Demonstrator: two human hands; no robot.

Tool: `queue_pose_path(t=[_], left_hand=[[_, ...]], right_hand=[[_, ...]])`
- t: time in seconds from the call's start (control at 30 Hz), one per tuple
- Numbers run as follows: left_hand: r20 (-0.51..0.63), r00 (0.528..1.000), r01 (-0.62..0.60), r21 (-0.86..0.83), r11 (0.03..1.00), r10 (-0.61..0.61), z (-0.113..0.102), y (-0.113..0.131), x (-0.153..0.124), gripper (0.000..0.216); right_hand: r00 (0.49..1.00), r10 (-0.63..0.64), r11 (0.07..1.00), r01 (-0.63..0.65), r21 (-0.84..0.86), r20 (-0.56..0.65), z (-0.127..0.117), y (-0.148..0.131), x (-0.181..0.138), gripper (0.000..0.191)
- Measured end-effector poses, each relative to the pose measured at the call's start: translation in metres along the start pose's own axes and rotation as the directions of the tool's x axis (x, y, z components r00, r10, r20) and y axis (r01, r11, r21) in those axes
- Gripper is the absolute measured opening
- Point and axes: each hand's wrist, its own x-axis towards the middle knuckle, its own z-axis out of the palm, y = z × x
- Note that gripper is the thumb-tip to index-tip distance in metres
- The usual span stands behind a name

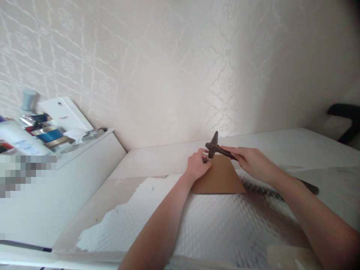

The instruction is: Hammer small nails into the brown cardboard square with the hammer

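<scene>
My right hand (pixel 251 161) is closed round the handle of a dark hammer (pixel 215 145), its head raised just above my left hand. My left hand (pixel 197 165) rests at the left edge of a flat brown board (pixel 222 178), fingers curled in a pinch. Something small and dark shows at those fingertips, too little of it to name. The board lies on a textured silvery sheet (pixel 208 221). Beyond my right forearm pokes out the dark end of a long object (pixel 308 186), the rest of it mostly hidden.
To the left stands a white cabinet (pixel 92 176) with a white box (pixel 66 112), a blue-banded roll (pixel 50 134) and other clutter on top. A patterned wall (pixel 157 75) rises behind the work surface. A black curved frame (pixel 347 112) stands at the far right.
</scene>
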Motion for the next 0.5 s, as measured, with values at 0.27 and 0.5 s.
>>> queue_pose_path(t=[0.27, 0.5], left_hand=[[0.006, 1.000, 0.003, 0.011, 1.000, -0.003, -0.0008, 0.0016, -0.0005, 0.035], [0.003, 1.000, -0.005, 0.031, 1.000, 0.005, -0.0009, 0.0017, -0.0007, 0.034]], right_hand=[[1.000, -0.024, 1.000, 0.023, 0.007, 0.015, -0.0005, -0.0017, 0.0009, 0.049], [1.000, -0.014, 0.999, 0.014, -0.034, 0.005, 0.0002, -0.0037, 0.0002, 0.048]])
